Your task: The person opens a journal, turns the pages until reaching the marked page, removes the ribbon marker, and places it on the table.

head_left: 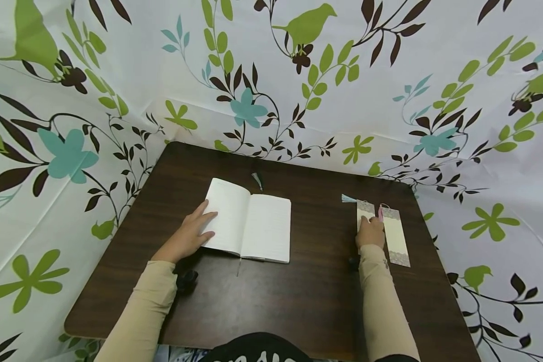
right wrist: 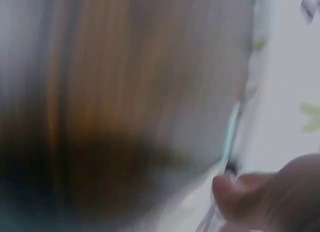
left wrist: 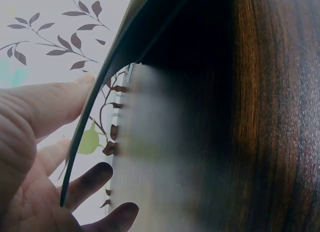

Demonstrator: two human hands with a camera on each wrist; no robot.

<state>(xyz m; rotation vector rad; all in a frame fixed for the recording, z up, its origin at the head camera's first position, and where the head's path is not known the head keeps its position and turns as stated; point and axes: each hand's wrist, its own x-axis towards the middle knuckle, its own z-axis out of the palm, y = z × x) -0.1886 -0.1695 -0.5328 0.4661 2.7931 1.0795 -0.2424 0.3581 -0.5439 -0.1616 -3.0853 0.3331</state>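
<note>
An open notebook (head_left: 268, 226) with blank-looking pages lies left of the table's middle. My left hand (head_left: 187, 236) holds its left side; fingers spread over the page edge in the head view. The left wrist view shows the dark cover (left wrist: 92, 104) edge-on and tilted, with the thumb on one side and other fingers on the other. My right hand (head_left: 371, 234) pinches a cream bookmark (head_left: 365, 207) with a light-blue tassel (head_left: 349, 198), covering its lower part. The right wrist view is blurred, with fingertips on a thin edge. Beside it lies another cream bookmark (head_left: 394, 236) with a pink tassel.
A dark wooden table (head_left: 271, 296) carries everything. A grey-green tassel (head_left: 257, 181) shows just beyond the notebook's top edge, and a thin ribbon (head_left: 239, 268) hangs from its bottom. Patterned cloth (head_left: 289, 136) rises behind and beside the table.
</note>
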